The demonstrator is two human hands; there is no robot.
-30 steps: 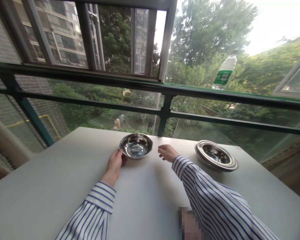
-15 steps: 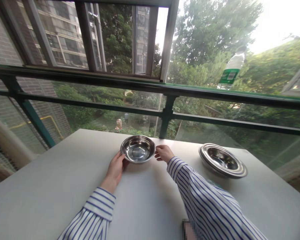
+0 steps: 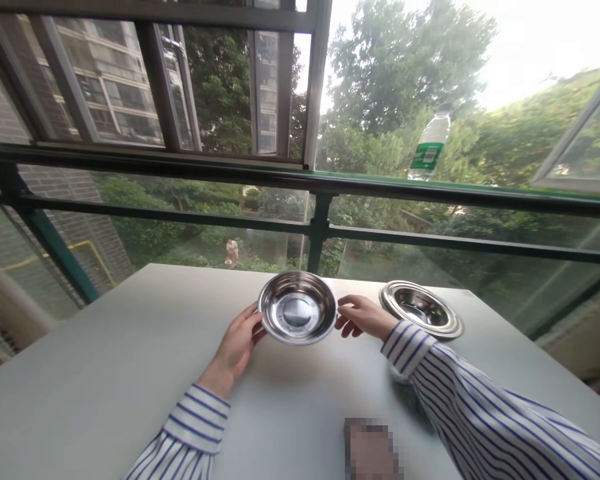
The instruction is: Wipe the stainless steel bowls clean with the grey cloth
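A shiny steel bowl is held up off the white table, tilted toward me so its inside shows. My left hand grips its left rim with curled fingers. My right hand pinches its right rim. Both arms wear blue-and-white striped sleeves. To the right, a stack of similar steel bowls rests on the table, close to my right wrist.
A green metal railing with glass panels runs just behind the table's far edge. A clear plastic bottle with a green label stands on the rail at the right. A blurred object lies near the table's front.
My right hand has reached the bowl's right rim, and both hands have lifted the bowl off the table and tilted it toward me. The view has shifted slightly.
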